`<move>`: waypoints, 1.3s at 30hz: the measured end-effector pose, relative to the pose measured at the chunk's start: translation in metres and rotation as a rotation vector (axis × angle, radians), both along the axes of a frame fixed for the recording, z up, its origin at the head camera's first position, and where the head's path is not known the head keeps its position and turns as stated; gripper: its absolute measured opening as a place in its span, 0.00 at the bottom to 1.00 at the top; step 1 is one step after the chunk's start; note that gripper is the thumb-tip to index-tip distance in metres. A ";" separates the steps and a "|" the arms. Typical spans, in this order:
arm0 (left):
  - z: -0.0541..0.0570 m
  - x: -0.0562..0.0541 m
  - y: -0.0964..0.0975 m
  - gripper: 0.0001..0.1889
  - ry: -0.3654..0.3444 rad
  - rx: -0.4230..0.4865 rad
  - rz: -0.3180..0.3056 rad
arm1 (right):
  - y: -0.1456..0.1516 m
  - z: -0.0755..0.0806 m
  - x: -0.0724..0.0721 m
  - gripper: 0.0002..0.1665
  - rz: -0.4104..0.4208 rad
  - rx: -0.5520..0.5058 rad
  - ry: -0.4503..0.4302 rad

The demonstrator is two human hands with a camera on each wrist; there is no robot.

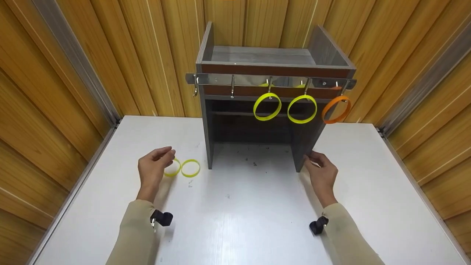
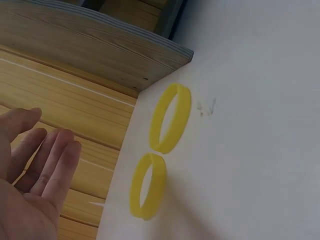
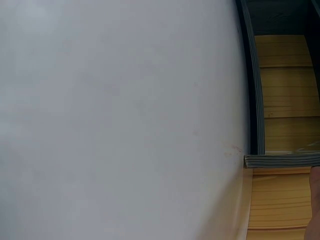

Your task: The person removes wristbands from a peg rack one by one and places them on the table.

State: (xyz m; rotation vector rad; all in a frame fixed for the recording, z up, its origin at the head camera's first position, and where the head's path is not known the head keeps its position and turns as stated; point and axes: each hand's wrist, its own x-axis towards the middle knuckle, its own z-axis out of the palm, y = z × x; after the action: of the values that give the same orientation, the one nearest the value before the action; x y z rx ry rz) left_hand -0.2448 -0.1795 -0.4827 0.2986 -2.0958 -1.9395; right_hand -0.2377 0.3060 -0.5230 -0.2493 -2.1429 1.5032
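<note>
Near the left side of a grey wooden rack (image 1: pixel 208 129), my left hand (image 1: pixel 151 168) hovers over a yellow ring (image 1: pixel 172 175), partly covering it. Its fingers are loosely bent and hold nothing, as the left wrist view shows of the hand (image 2: pixel 45 170). A second yellow ring (image 1: pixel 190 176) lies on the table right beside the first. My right hand (image 1: pixel 323 175) touches the outer face of the rack's right panel (image 1: pixel 303 147) low down, fingers relaxed. In the right wrist view only a sliver of that hand (image 3: pixel 315 200) shows.
A metal hook rail (image 1: pixel 246 80) runs across the rack's upper front. Two yellow rings and an orange ring (image 1: pixel 331 122) hang from hooks on its right half; the two left hooks carry no ring. White table (image 1: pixel 228 221), wood-patterned walls (image 1: pixel 165 55) around it.
</note>
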 end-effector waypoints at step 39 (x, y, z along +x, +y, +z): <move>0.083 0.004 0.100 0.10 0.366 -0.002 -0.186 | -0.001 0.000 -0.001 0.11 0.018 -0.056 0.063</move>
State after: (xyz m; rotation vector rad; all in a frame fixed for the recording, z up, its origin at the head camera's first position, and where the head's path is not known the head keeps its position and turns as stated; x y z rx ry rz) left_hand -0.2404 -0.0795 -0.3998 -0.2448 -1.9369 -1.9150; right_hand -0.2388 0.3051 -0.5233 -0.2000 -2.0614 1.5622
